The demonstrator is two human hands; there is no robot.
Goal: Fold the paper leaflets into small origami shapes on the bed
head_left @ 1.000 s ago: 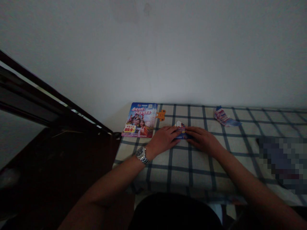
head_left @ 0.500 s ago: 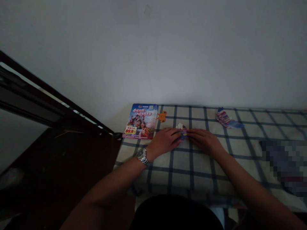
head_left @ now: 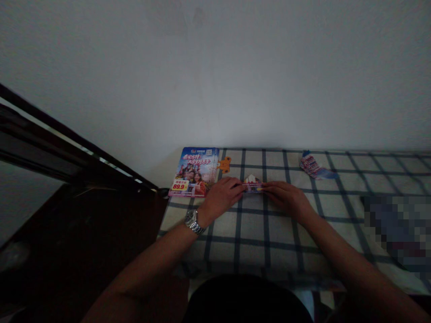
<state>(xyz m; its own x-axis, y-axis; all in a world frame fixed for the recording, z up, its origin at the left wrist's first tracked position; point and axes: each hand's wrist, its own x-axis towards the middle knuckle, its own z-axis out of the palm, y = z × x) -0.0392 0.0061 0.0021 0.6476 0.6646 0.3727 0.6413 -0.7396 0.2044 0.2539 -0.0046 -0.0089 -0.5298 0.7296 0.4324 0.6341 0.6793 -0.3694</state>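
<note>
A small folded paper piece [head_left: 252,184], printed in purple and white with a pointed top, lies on the checked cloth between my hands. My left hand [head_left: 225,194], with a metal watch on its wrist, grips the paper's left end. Fingers of my right hand [head_left: 288,197] pinch its right end. Just left of my left hand is a stack of printed flyers [head_left: 193,172], the top one showing "89.9". An orange bear-shaped figure [head_left: 224,164] lies beside the stack.
A fanned cluster of folded papers [head_left: 314,167] lies at the back right. The checked tablecloth [head_left: 251,233] covers the table, which meets a pale wall [head_left: 256,80]. A pixelated dark object [head_left: 397,233] is at the right. Dark furniture [head_left: 67,143] stands left.
My left hand has shifted left along the paper, so more of its printed face shows. My right hand stays at the right end. The view has moved slightly.
</note>
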